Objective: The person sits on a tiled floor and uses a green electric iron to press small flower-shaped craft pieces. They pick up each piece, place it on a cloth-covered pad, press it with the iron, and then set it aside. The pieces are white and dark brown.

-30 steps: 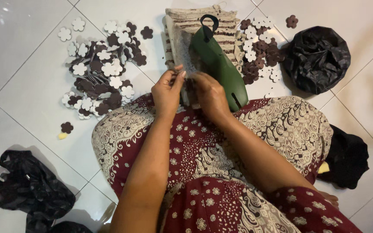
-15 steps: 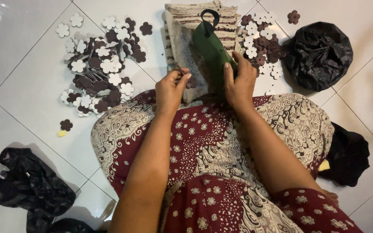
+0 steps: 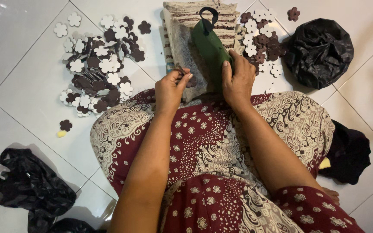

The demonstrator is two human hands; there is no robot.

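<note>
My left hand [image 3: 172, 88] pinches a small dark brown flower-shaped piece [image 3: 189, 80] above a grey cloth pad [image 3: 185, 51] in front of my knees. My right hand [image 3: 237, 80] grips the lower end of a green tool [image 3: 210, 45] with a black loop at its top, lying on the folded striped cloth [image 3: 191, 17]. A big pile of white and brown flower pieces [image 3: 98, 71] lies on the floor to the left. A smaller pile of flower pieces [image 3: 262, 41] lies to the right of the tool.
I sit on a white tiled floor [image 3: 26, 47] in a patterned maroon skirt [image 3: 212, 142]. A black plastic bag [image 3: 320, 51] sits at the upper right, another black plastic bag [image 3: 31, 185] at the lower left, dark cloth [image 3: 348, 151] at the right. One stray flower piece [image 3: 65, 125] lies near a yellow scrap.
My right hand has left the left hand and taken hold of the green tool. The left hand stays put with the small brown piece.
</note>
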